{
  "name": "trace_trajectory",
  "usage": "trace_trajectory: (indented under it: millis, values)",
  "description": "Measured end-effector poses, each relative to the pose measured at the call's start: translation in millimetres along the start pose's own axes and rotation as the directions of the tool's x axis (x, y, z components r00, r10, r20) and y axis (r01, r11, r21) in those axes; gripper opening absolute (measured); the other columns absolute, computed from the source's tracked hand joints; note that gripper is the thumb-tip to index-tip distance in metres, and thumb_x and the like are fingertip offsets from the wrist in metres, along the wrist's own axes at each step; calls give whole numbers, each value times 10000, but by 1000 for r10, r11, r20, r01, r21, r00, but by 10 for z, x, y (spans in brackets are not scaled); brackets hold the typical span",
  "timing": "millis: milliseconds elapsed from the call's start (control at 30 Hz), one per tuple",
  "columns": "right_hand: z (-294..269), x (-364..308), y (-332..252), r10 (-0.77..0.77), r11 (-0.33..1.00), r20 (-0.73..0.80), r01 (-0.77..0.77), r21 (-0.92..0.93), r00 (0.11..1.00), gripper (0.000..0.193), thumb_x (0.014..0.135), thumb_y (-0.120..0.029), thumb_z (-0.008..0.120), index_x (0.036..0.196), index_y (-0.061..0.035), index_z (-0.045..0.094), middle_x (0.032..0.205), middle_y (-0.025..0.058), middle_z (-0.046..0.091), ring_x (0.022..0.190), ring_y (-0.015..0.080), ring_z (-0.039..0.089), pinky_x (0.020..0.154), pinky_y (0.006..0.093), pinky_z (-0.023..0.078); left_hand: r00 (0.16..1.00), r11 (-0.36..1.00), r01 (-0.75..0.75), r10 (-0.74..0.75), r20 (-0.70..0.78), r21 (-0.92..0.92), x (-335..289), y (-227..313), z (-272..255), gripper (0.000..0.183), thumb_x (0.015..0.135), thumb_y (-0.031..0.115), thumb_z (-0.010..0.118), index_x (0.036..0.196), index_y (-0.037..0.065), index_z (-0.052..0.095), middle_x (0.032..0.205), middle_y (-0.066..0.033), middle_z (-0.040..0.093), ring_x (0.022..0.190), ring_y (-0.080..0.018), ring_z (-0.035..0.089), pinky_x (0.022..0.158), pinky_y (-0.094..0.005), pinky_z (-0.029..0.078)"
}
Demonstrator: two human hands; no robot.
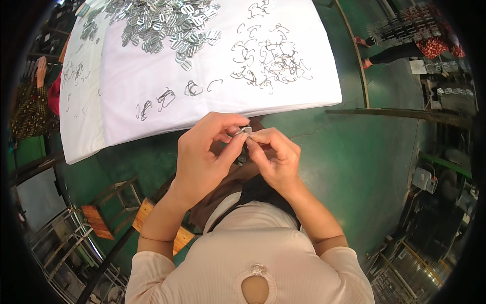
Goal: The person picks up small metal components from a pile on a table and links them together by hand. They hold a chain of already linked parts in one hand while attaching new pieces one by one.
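In front of me, just off the near edge of the white-covered table (167, 126), my two hands meet fingertip to fingertip. Thumb and forefinger of my left hand (202, 152) pinch a small shiny metal buckle (246, 129). My right hand (277, 159) is closed in a pinch against the same spot; whether its fingertips grip the buckle or a thin wire piece is too small to tell. Beyond my hands, a heap of flat silver metal buckles (162, 23) lies at the far left of the table. To its right spreads a pile of thin bent wire hooks (273, 61).
Small bunches of wire hooks (165, 99) lie near the table's front edge. Wooden stools (144, 215) stand at lower left. Another person's hand (41, 71) shows at far left, and a person's legs (392, 53) at upper right. A metal rail (405, 114) crosses the green floor.
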State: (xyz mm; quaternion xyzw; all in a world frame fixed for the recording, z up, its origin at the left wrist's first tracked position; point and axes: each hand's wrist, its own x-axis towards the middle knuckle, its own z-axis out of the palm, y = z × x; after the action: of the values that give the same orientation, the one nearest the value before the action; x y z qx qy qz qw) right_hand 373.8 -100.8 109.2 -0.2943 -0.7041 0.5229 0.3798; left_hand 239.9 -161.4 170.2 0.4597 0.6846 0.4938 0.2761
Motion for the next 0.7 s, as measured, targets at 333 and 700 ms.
trace_trajectory:
  millis: [333, 700]
  values:
    - [-442, 486, 421, 48, 906, 12, -39, -422, 999, 100, 835, -85, 595, 913, -28, 622, 839, 121, 607, 685, 249, 595, 610, 323, 470, 993, 995, -42, 32, -116, -90, -109, -86, 107, 187, 738, -108, 636, 886, 6, 645, 818, -73, 606, 663, -118, 578, 573, -218, 484]
    - [-725, 1701, 1335, 131, 643, 269, 125, -756, 954, 259, 798, 3, 508, 925, -145, 678, 902, 80, 578, 799, 249, 595, 712, 363, 476, 990, 988, -72, 54, -127, -136, -77, -216, 120, 203, 726, -129, 627, 886, -4, 646, 838, -94, 600, 659, -129, 581, 562, -218, 492]
